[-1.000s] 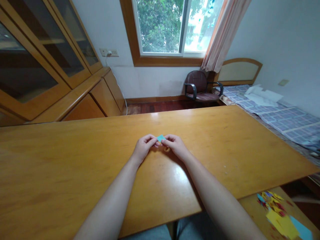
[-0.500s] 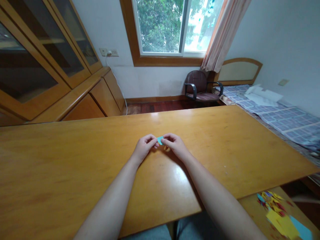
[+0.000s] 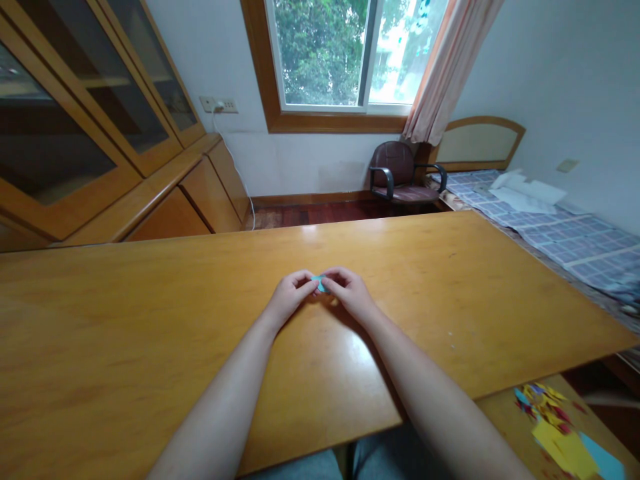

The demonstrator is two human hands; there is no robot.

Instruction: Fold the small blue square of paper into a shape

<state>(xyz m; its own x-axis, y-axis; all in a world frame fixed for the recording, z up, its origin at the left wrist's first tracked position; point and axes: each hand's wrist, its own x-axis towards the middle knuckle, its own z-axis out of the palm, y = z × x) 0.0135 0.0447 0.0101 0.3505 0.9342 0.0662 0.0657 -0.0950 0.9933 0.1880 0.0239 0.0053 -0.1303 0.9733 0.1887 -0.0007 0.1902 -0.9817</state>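
Observation:
A small piece of light-blue paper [image 3: 321, 285] is pinched between my two hands above the wooden table [image 3: 165, 347]. My left hand [image 3: 294, 291] closes thumb and fingers on the paper's left side. On its right side my right hand [image 3: 349, 288] holds it in the same kind of pinch. The fingertips nearly meet and cover most of the paper, so its folds cannot be made out.
At lower right, a lower surface bears a pile of small coloured paper pieces [image 3: 545, 403], yellow sheets [image 3: 563, 445] and a light-blue sheet [image 3: 603, 457]. Beyond the table stand an armchair [image 3: 395, 167], a bed [image 3: 565, 220] and a glass-door cabinet [image 3: 125, 160].
My hands have drawn slightly closer together. Less of the light-blue paper shows between the fingers, and its visible part sits a little lower.

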